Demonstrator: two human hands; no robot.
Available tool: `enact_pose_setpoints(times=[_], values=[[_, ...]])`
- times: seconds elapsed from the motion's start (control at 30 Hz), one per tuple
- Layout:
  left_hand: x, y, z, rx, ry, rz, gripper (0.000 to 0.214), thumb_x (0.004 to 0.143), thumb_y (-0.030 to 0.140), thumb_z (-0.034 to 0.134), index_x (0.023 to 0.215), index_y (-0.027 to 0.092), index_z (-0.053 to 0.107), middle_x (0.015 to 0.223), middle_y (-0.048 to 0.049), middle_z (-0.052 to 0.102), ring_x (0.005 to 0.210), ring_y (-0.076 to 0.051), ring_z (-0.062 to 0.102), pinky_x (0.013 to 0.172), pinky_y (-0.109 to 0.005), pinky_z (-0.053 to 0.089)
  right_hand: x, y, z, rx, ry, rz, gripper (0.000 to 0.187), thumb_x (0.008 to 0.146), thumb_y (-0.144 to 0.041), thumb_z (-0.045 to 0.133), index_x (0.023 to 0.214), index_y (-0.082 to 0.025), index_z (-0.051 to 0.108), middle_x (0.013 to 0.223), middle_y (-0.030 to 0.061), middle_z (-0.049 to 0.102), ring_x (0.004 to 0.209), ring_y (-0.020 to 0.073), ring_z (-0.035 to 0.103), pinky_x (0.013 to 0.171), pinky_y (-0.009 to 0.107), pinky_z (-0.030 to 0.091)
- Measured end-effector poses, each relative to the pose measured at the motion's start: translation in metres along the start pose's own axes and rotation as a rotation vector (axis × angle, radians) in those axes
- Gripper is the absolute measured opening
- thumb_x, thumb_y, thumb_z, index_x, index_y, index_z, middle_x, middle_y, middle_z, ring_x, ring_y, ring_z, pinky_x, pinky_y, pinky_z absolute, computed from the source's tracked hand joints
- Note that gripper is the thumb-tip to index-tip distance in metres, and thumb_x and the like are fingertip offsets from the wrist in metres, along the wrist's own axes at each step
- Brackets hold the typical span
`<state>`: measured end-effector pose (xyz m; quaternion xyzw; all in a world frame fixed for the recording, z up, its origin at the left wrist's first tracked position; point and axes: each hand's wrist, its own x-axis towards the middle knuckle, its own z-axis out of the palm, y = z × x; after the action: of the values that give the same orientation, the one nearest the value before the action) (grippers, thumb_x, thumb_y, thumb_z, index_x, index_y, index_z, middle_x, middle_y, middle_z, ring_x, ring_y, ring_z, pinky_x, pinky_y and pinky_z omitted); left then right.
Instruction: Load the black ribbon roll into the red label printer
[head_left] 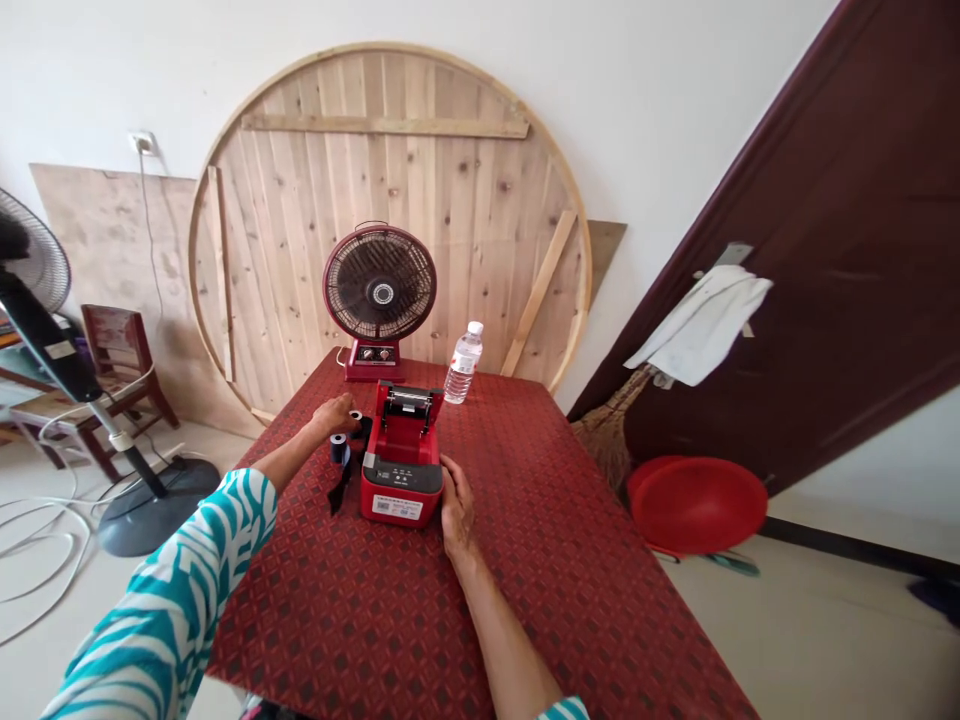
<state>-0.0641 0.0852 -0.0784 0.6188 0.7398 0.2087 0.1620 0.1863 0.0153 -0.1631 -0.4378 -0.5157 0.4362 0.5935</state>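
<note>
A small red printer (403,470) with its lid raised stands on a table with a red patterned cloth (525,560). My right hand (456,508) lies against the printer's right side, fingers stretched along it. My left hand (335,414) reaches to the printer's left, fingers curled over a small roll (355,416). A dark roll (339,446) with a loose black strip (338,492) lies just nearer to me.
A red table fan (379,297) and a clear water bottle (463,363) stand at the table's far end. Behind them a round wooden board (480,200) leans on the wall. A standing fan (45,330) is at left, a dark door (840,250), a broom and a red basin (697,503) at right.
</note>
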Motion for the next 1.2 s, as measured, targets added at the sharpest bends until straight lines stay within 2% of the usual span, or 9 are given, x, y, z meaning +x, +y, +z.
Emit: enact_pose_setpoints(times=[0.2, 0.3, 0.4, 0.5, 0.67, 0.77, 0.87, 1.07, 1.2], values=[[-0.006, -0.021, -0.004, -0.154, -0.019, 0.040, 0.042, 0.062, 0.029, 0.068, 0.101, 0.017, 0.057, 0.089, -0.0047, 0.069, 0.085, -0.020, 0.065, 0.067, -0.025, 0.046, 0.001, 0.002, 0.000, 0.013, 0.000, -0.003, 0.038, 0.082, -0.047, 0.051, 0.110, -0.023, 0.062, 0.114, 0.0051, 0.066, 0.108, 0.0224, 0.057, 0.096, 0.038, 0.040], [-0.031, -0.040, -0.007, -0.508, 0.051, 0.074, 0.041, 0.071, 0.035, 0.056, 0.107, 0.015, 0.053, 0.100, -0.0083, 0.068, 0.087, -0.019, 0.066, 0.070, -0.028, 0.049, 0.001, 0.002, 0.001, 0.024, 0.006, -0.003, 0.037, 0.082, -0.046, 0.051, 0.110, -0.023, 0.062, 0.113, 0.0053, 0.066, 0.106, 0.0224, 0.057, 0.095, 0.038, 0.041], [-0.060, -0.055, -0.002, -0.881, 0.035, 0.117, 0.039, 0.062, 0.032, 0.062, 0.097, 0.015, 0.054, 0.098, -0.0085, 0.069, 0.089, -0.023, 0.065, 0.075, -0.034, 0.050, 0.001, 0.001, 0.003, 0.040, 0.012, -0.004, 0.038, 0.082, -0.046, 0.051, 0.110, -0.023, 0.062, 0.112, 0.0055, 0.066, 0.105, 0.0225, 0.058, 0.093, 0.038, 0.042], [-0.076, -0.062, 0.013, -0.917, -0.080, 0.153, 0.044, 0.058, 0.028, 0.069, 0.098, 0.017, 0.055, 0.096, -0.0074, 0.069, 0.088, -0.023, 0.066, 0.077, -0.036, 0.050, 0.000, 0.000, 0.004, 0.040, 0.016, -0.015, 0.037, 0.082, -0.046, 0.051, 0.109, -0.023, 0.063, 0.112, 0.0054, 0.067, 0.105, 0.0224, 0.058, 0.094, 0.038, 0.042], [-0.073, -0.060, 0.032, -0.856, 0.078, 0.131, 0.044, 0.057, 0.040, 0.073, 0.091, 0.017, 0.056, 0.086, -0.0041, 0.068, 0.082, -0.021, 0.065, 0.078, -0.036, 0.050, -0.001, -0.002, 0.005, 0.048, 0.021, -0.005, 0.036, 0.082, -0.046, 0.051, 0.107, -0.023, 0.063, 0.109, 0.0052, 0.067, 0.103, 0.0219, 0.058, 0.093, 0.038, 0.042], [-0.073, -0.048, 0.022, -0.886, 0.085, 0.173, 0.047, 0.061, 0.046, 0.072, 0.094, 0.017, 0.057, 0.088, -0.0055, 0.068, 0.081, -0.021, 0.064, 0.075, -0.035, 0.050, -0.001, -0.004, 0.005, 0.043, 0.014, -0.010, 0.035, 0.083, -0.045, 0.050, 0.107, -0.023, 0.063, 0.108, 0.0048, 0.068, 0.102, 0.0216, 0.059, 0.092, 0.037, 0.043], [-0.076, -0.019, 0.001, -0.869, 0.048, 0.330, 0.047, 0.067, 0.046, 0.070, 0.101, 0.017, 0.058, 0.094, -0.0074, 0.068, 0.084, -0.020, 0.064, 0.076, -0.034, 0.050, 0.000, -0.005, 0.005, 0.036, 0.007, -0.026, 0.034, 0.083, -0.045, 0.050, 0.106, -0.023, 0.063, 0.109, 0.0047, 0.067, 0.102, 0.0216, 0.059, 0.091, 0.037, 0.043], [-0.068, 0.055, -0.017, -0.278, -0.087, 0.689, 0.030, 0.075, 0.027, 0.063, 0.105, 0.022, 0.066, 0.103, -0.0045, 0.067, 0.095, -0.019, 0.061, 0.088, -0.031, 0.046, 0.001, -0.005, 0.005, 0.023, 0.008, -0.067, 0.032, 0.084, -0.042, 0.049, 0.105, -0.024, 0.064, 0.109, 0.0042, 0.066, 0.103, 0.0210, 0.058, 0.094, 0.037, 0.042], [-0.058, 0.081, -0.008, 0.024, -0.199, 0.613, 0.031, 0.070, 0.017, 0.063, 0.099, 0.023, 0.069, 0.101, -0.0026, 0.069, 0.092, -0.020, 0.063, 0.083, -0.028, 0.046, 0.002, -0.004, 0.005, 0.031, 0.006, -0.087, 0.031, 0.083, -0.041, 0.050, 0.105, -0.024, 0.065, 0.107, 0.0042, 0.067, 0.102, 0.0207, 0.058, 0.094, 0.037, 0.042]])
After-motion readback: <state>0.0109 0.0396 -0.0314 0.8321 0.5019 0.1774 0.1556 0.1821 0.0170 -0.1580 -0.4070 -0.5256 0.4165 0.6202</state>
